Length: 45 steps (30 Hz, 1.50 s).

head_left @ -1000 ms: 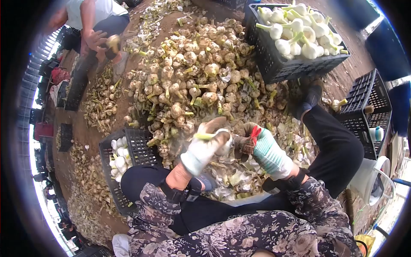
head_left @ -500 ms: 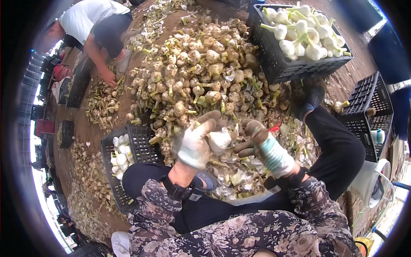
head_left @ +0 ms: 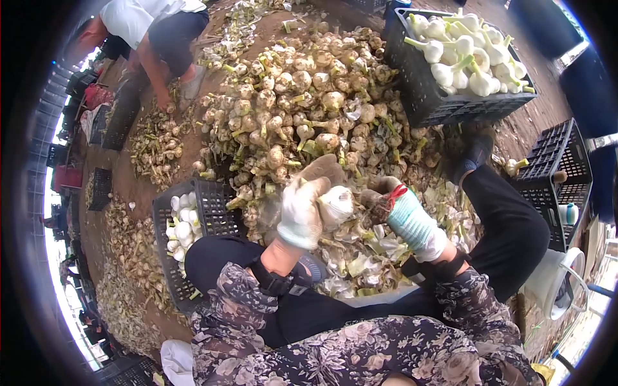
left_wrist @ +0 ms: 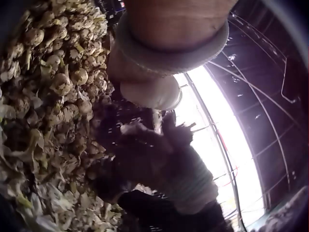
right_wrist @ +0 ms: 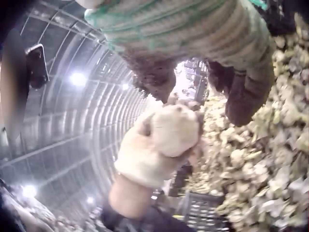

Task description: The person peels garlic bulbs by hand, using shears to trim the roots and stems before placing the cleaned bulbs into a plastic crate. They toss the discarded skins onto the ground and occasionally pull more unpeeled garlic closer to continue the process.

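A peeled white garlic bulb (head_left: 337, 205) is gripped in the gloved left hand (head_left: 302, 209), above a layer of loose skins. Just right of the bulb is the gloved right hand (head_left: 407, 215), a red tie at its finger; its dirty fingers curve toward the bulb with a small gap. In the right wrist view the bulb (right_wrist: 175, 130) faces the camera in the left hand (right_wrist: 145, 150), while the right hand's fingers (right_wrist: 248, 96) hang bent and apart, holding nothing visible. The left wrist view is dark around the right hand (left_wrist: 164, 164).
Behind the hands lies a heap of unpeeled garlic (head_left: 290, 96). A black crate (head_left: 463, 110) of white bulbs stands at back right, a smaller crate (head_left: 222, 206) at left. An empty crate (head_left: 547, 154) and white bucket (head_left: 547, 283) are at right. Another person (head_left: 151, 32) bends at upper left.
The right hand's fingers, spread beside the bulb half a second ago, are now more bent. The left hand still holds the bulb, turned slightly. The other person has bent down since the earliest frame.
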Available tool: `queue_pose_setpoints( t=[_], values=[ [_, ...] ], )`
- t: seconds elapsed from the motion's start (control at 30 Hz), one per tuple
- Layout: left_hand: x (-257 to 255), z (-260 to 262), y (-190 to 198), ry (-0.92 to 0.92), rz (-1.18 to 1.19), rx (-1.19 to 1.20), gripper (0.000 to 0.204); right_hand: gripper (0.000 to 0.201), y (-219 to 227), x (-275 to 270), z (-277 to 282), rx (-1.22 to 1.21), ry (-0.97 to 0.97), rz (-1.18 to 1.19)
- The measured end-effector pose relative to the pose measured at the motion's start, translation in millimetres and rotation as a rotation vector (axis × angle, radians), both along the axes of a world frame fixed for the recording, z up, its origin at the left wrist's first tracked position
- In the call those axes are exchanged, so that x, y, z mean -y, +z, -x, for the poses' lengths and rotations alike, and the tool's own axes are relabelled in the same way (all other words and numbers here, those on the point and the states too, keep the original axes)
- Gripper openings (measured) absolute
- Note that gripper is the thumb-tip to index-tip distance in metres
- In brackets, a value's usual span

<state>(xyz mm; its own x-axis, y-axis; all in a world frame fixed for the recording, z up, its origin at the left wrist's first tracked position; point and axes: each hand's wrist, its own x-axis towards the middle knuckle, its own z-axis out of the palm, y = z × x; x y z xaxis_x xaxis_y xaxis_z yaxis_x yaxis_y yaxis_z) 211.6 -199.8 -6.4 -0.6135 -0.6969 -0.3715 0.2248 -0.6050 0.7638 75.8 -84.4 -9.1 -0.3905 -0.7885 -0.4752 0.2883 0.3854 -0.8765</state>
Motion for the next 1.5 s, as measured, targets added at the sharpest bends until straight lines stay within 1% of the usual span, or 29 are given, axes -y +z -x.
queue_pose_setpoints(
  t=[0.07,0.1,0.13,0.2,0.23,0.27,0.3,0.33,0.37,0.4,0.47,0.53,0.6,0.67,0.7,0.73,0.8,0.97,1.0,1.07,1.1,1.2,1.27,1.3,1.37,1.4,1.43,1.47,1.5],
  values=[
    [-5,2,9,-0.131,0.383,0.153,0.037,0.035,22,8,-14,-0.039,0.002,0.005],
    [-7,2,10,-0.153,0.489,0.16,0.037,0.032,-3,8,-23,-0.081,-0.03,0.171],
    [-8,2,13,-0.152,0.49,0.158,0.037,0.027,-8,8,-24,-0.14,-0.001,0.171],
    [-9,0,18,-0.135,0.466,0.132,0.037,0.02,-19,6,-11,0.009,-0.085,0.098],
    [-7,0,8,-0.046,0.278,-0.002,0.037,0.016,-26,4,-1,-0.059,-0.149,0.007],
    [-4,-2,10,-0.045,0.281,-0.003,0.037,0.016,-51,-6,7,-0.061,-0.19,0.159],
    [1,-3,12,-0.015,0.08,-0.085,0.037,0.02,-68,-18,23,-0.099,0.03,0.071],
    [4,-4,12,0.018,-0.125,-0.167,0.037,0.021,-70,-23,25,-0.115,0.141,0.019],
    [5,-4,8,0.012,-0.166,-0.197,0.035,0.023,-71,-28,27,-0.135,0.256,-0.028],
    [3,-4,2,0.016,-0.174,-0.195,0.035,0.03,-59,-28,15,-0.153,0.156,0.183],
    [0,2,-7,0.12,-0.022,-0.008,0.034,0.038,-20,-14,-1,-0.176,0.056,0.403],
    [-2,2,-9,0.119,0.052,0.049,0.037,0.044,20,7,-13,0.146,-0.026,0.029],
    [-1,3,-11,0.148,0.094,0.218,0.039,0.044,6,16,-26,0.055,-0.031,0.078],
    [-3,3,-7,0.197,0.056,0.227,0.039,0.038,-9,22,-34,0.17,-0.09,0.08],
    [-1,0,-6,0.175,0.027,0.278,0.038,0.026,-43,21,-37,-0.291,0.007,0.021],
    [0,-3,-6,0.152,-0.003,0.329,0.036,0.026,-44,19,-38,-0.29,0.011,0.02],
    [0,-5,-16,0.193,-0.033,0.293,0.032,0.019,-44,18,-38,-0.089,-0.011,0.19],
    [7,-7,-29,0.247,-0.231,0.091,0.026,0.023,-47,8,-25,0.107,-0.021,0.264],
    [6,-5,-26,0.262,-0.156,0.148,0.026,0.023,-34,6,-24,0.107,-0.019,0.263],
    [5,-4,-21,0.279,-0.08,0.204,0.025,0.031,-13,4,-23,0.4,-0.1,0.196],
    [3,-3,-19,0.272,-0.019,0.263,0.026,0.031,-9,4,-23,0.399,-0.099,0.195],
    [-4,0,-20,0.262,0.102,0.321,0.03,0.031,-12,6,-23,0.142,0.199,0.028],
    [-7,-1,-26,0.259,0.17,0.316,0.032,0.028,-40,6,-27,-0.103,0.19,0.175],
    [-8,-3,-35,0.284,0.197,0.232,0.033,0.028,-43,7,-28,-0.187,0.184,0.222],
    [-10,-3,-27,0.309,0.222,0.148,0.034,0.022,-5,15,-30,-0.007,0.092,0.005],
    [-14,0,-6,0.228,0.361,0.379,0.032,0.022,-6,17,-32,-0.006,0.093,0.003],
    [-17,1,5,0.142,0.498,0.609,0.031,0.02,-9,18,-33,-0.217,0.077,-0.031],
    [-18,3,1,0.143,0.496,0.609,0.031,0.017,-12,18,-34,-0.429,0.061,-0.065],
    [-20,5,-5,0.207,0.413,0.477,0.03,0.017,-13,19,-34,-0.429,0.062,-0.065]
  ],
)
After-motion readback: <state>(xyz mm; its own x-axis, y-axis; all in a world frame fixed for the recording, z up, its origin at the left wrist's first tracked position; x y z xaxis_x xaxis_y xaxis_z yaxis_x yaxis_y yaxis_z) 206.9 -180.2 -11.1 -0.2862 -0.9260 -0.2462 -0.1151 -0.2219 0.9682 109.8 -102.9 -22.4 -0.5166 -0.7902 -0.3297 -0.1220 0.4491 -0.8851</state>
